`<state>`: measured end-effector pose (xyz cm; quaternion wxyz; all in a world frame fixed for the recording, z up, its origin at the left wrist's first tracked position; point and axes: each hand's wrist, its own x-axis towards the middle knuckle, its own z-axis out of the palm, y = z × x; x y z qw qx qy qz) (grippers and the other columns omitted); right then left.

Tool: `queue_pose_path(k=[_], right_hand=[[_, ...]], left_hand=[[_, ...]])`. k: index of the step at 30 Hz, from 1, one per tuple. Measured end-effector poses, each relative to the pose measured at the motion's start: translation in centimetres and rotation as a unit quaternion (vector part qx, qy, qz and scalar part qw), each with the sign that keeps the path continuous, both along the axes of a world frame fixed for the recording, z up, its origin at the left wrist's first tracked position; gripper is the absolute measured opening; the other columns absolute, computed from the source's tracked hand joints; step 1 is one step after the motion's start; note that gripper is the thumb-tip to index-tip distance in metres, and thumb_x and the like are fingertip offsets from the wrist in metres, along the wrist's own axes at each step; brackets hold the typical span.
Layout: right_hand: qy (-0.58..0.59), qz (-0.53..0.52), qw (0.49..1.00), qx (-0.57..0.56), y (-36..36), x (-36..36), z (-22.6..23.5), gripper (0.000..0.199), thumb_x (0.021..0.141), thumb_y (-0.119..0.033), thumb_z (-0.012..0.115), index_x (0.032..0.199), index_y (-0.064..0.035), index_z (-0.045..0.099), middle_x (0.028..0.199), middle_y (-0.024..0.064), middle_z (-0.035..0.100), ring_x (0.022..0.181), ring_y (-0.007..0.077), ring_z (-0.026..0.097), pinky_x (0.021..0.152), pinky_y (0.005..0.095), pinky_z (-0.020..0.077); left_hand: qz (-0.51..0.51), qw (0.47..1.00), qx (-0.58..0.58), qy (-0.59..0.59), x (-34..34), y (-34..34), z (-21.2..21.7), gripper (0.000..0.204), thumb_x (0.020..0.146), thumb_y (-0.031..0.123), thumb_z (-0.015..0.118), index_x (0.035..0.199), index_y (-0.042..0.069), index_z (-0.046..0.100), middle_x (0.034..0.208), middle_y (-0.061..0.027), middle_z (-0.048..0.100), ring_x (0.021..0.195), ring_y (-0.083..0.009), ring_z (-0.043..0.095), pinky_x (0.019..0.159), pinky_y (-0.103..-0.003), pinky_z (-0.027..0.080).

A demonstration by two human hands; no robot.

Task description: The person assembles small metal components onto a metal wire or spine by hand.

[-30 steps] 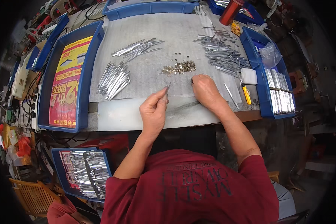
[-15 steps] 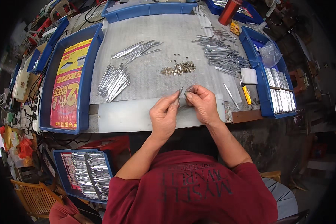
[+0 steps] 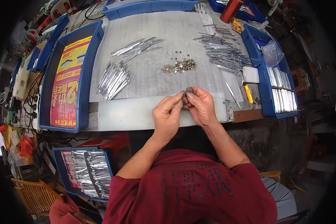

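Left hand (image 3: 167,115) and right hand (image 3: 201,106) pinch one small metal piece (image 3: 187,92) together, right of the yellow-red printed sheet (image 3: 68,83) lying in a blue tray (image 3: 86,67).

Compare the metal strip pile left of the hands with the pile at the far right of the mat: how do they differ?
The left strip pile is a tight bundle, its strips nearly parallel and running diagonally; the right strip pile is spread loose, mostly crosswise, over a longer stretch. The left pile lies clear of other things; the right pile ends beside a white block and the blue bin. Both are thin, shiny metal strips on the grey mat, neither touched by the left hand or right hand.
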<state>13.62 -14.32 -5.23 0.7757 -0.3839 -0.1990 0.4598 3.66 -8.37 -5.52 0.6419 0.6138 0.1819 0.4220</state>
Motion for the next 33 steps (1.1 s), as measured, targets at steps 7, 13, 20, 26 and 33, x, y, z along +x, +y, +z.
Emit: queue_pose_path(k=[7,13,20,26,33], right_hand=[[-0.117,-0.045,0.992,-0.011,0.0,-0.3,-0.9,0.015,0.087,-0.013,0.045,0.086,0.0002,0.051,0.07,0.0004,0.049,0.06,0.0065,0.041,0.056,0.0202,0.035],[-0.175,-0.096,0.979,-0.042,0.1,-1.1,-0.5,0.018,0.088,-0.015,0.043,0.088,0.0005,0.051,0.069,-0.0002,0.048,0.06,0.0053,0.04,0.055,0.0189,0.0334],[-0.033,-0.022,0.999,-0.015,0.2,-0.5,-0.3,0.015,0.088,-0.015,0.044,0.086,-0.0008,0.05,0.067,-0.0004,0.047,0.059,0.0061,0.04,0.054,0.0198,0.0336],[0.03,0.021,0.999,0.009,0.4,-0.5,-0.1,0.017,0.089,-0.015,0.041,0.084,-0.0012,0.051,0.066,-0.0022,0.042,0.059,0.0054,0.036,0.054,0.0211,0.0323],[-0.101,-0.014,0.994,-0.03,0.2,-0.8,-1.1,0.014,0.089,-0.013,0.04,0.09,-0.0014,0.049,0.072,-0.0004,0.048,0.063,0.0057,0.043,0.059,0.0204,0.0379]], left_hand=[[0.036,0.999,0.033,0.007,0.3,-0.2,0.2,0.018,0.079,-0.004,0.053,0.096,-0.004,0.059,0.075,-0.0083,0.057,0.067,-0.0112,0.054,0.06,-0.022,0.044],[0.043,0.998,0.028,0.029,0.5,-0.3,-0.2,0.018,0.078,-0.004,0.053,0.096,-0.004,0.059,0.073,-0.0087,0.058,0.065,-0.0113,0.054,0.058,-0.022,0.044],[0.048,0.998,0.027,0.025,0.5,-0.3,0.0,0.018,0.079,-0.004,0.052,0.096,-0.004,0.059,0.073,-0.0085,0.057,0.066,-0.0114,0.054,0.058,-0.021,0.044],[0.056,0.997,0.056,0.012,0.5,-0.3,0.2,0.018,0.079,-0.004,0.052,0.096,-0.004,0.059,0.073,-0.0086,0.057,0.065,-0.0115,0.054,0.057,-0.021,0.044],[0.074,0.994,0.073,0.014,0.7,-0.4,-0.4,0.017,0.079,-0.004,0.053,0.095,-0.003,0.06,0.072,-0.0088,0.057,0.064,-0.0119,0.055,0.057,-0.022,0.044]])
